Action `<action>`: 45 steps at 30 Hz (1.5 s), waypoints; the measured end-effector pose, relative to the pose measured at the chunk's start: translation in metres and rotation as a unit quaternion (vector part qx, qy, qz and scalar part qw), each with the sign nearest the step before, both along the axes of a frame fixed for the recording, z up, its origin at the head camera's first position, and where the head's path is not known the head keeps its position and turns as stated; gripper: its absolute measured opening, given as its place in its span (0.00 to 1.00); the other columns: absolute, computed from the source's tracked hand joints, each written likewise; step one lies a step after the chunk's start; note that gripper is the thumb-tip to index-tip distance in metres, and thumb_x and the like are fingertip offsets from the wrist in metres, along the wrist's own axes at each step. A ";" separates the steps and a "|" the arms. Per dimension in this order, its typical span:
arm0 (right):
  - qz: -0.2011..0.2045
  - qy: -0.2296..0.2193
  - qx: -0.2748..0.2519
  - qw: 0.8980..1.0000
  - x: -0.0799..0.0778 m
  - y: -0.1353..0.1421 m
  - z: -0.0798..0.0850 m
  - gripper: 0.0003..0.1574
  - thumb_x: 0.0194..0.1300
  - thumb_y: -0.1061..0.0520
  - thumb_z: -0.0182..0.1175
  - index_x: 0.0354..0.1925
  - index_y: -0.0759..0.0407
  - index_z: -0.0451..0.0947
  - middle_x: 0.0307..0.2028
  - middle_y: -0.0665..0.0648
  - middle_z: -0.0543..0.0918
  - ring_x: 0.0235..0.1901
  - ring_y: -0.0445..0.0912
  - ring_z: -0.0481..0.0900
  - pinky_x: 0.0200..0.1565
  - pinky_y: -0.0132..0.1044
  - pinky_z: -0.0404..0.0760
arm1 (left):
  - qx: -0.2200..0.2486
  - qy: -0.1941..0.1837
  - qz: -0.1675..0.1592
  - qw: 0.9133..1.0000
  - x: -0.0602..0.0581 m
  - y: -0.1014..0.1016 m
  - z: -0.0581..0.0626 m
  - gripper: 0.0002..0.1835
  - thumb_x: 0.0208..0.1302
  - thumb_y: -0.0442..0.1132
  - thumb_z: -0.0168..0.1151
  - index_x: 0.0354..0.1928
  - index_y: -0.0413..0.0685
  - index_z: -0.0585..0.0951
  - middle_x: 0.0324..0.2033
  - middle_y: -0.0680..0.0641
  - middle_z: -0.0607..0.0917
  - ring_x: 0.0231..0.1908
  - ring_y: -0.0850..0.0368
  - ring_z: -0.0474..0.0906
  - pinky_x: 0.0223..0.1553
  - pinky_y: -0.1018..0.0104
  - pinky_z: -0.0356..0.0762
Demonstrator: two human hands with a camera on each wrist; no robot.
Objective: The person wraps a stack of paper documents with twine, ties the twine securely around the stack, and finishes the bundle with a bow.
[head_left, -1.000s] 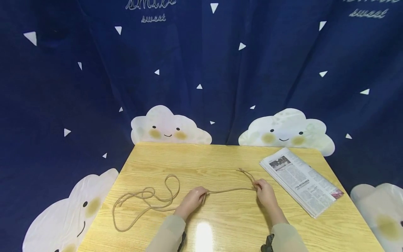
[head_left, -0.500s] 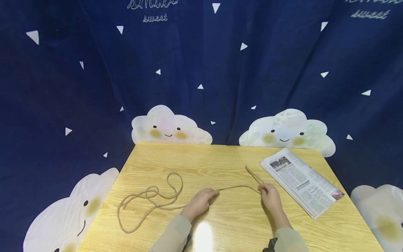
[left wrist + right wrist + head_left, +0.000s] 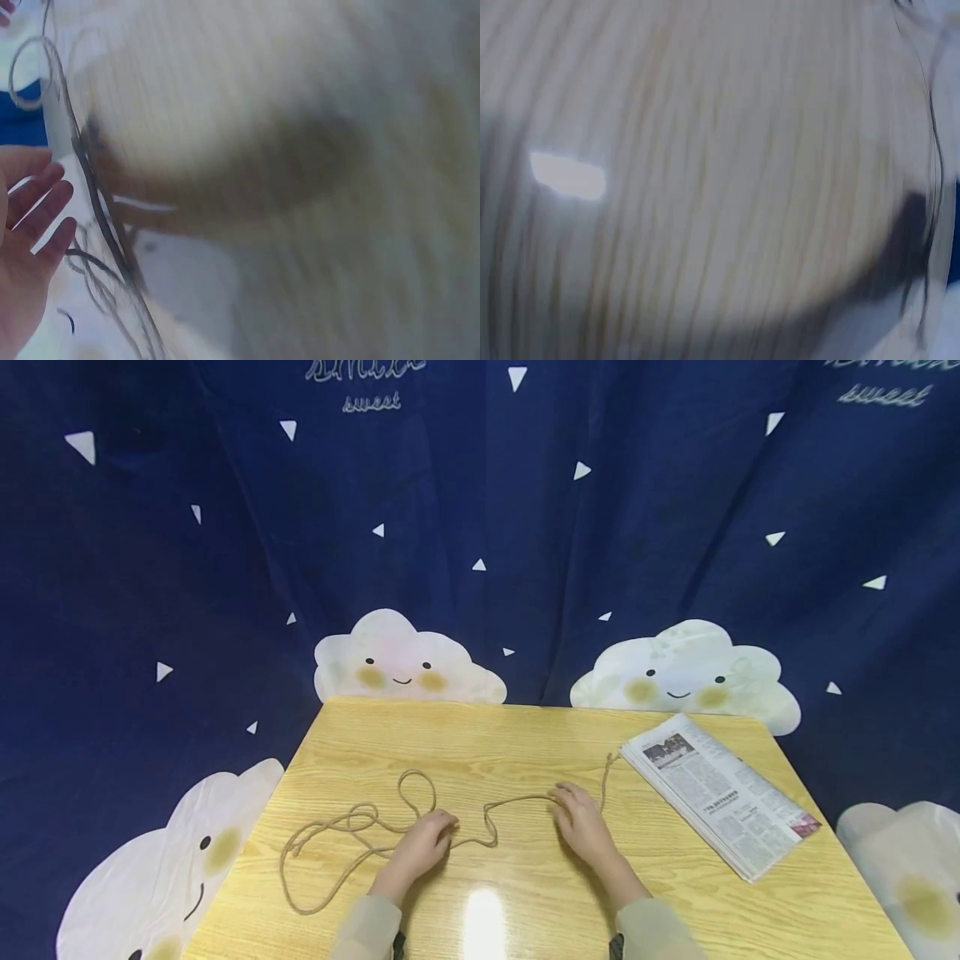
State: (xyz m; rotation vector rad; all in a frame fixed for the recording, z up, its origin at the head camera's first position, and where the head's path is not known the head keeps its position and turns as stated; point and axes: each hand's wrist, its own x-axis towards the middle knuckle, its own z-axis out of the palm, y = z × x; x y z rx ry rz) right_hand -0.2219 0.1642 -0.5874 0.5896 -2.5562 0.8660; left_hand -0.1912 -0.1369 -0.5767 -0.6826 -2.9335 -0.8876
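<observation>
A long thin brown cord [image 3: 517,798] lies across the wooden table, with loose loops at the left and a kink in the middle. Its right end reaches the corner of the newspaper. In the head view my left hand [image 3: 422,845] hovers at the cord beside the loops. The left wrist view has this left hand [image 3: 34,240] with its fingers spread apart and nothing in them, the cord [image 3: 97,202] passing beside them. Relaxed fingers of my right hand [image 3: 583,823] lie at the cord's right part; contact is unclear. The right wrist view shows the cord [image 3: 934,142] but no hand.
A folded newspaper [image 3: 720,797] lies slanted on the right side of the wooden table [image 3: 525,743]. Behind the table hangs a dark blue curtain [image 3: 435,527] with white triangles and smiling clouds.
Both hands have let go of the cord and moved left. The stretch between them now lies slack and kinked, and the cord's right end has shifted right to the newspaper's corner.
</observation>
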 end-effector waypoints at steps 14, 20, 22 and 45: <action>0.219 0.005 0.231 0.948 0.035 -0.101 0.001 0.20 0.65 0.58 0.54 0.55 0.59 0.72 0.53 0.54 0.75 0.54 0.47 0.73 0.55 0.38 0.73 | -0.027 0.046 0.000 0.999 0.023 -0.030 -0.008 0.08 0.53 0.35 0.65 0.35 0.41 0.82 0.31 0.53 0.79 0.32 0.63 0.73 0.40 0.68 0.77; 0.190 -0.016 0.235 0.953 0.032 -0.101 -0.004 0.15 0.63 0.61 0.55 0.49 0.61 0.75 0.44 0.53 0.77 0.45 0.45 0.77 0.50 0.33 0.76 | -0.030 0.049 0.011 0.998 0.026 -0.030 -0.012 0.04 0.54 0.32 0.62 0.33 0.42 0.82 0.29 0.54 0.78 0.31 0.62 0.76 0.44 0.67 0.78; 0.177 -0.012 0.225 0.958 0.030 -0.099 -0.004 0.11 0.63 0.62 0.55 0.45 0.61 0.77 0.39 0.52 0.77 0.42 0.43 0.77 0.49 0.30 0.76 | -0.022 0.047 0.012 0.999 0.026 -0.029 -0.012 0.03 0.55 0.31 0.62 0.33 0.42 0.81 0.29 0.54 0.78 0.31 0.62 0.76 0.37 0.72 0.78; 0.025 0.036 0.200 0.979 0.003 -0.043 0.006 0.07 0.56 0.67 0.59 0.31 0.63 0.69 0.28 0.56 0.73 0.34 0.51 0.75 0.41 0.38 0.78 | -0.036 0.095 -0.003 0.995 0.013 -0.031 -0.017 0.03 0.55 0.28 0.61 0.30 0.43 0.80 0.29 0.52 0.78 0.33 0.57 0.77 0.34 0.73 0.78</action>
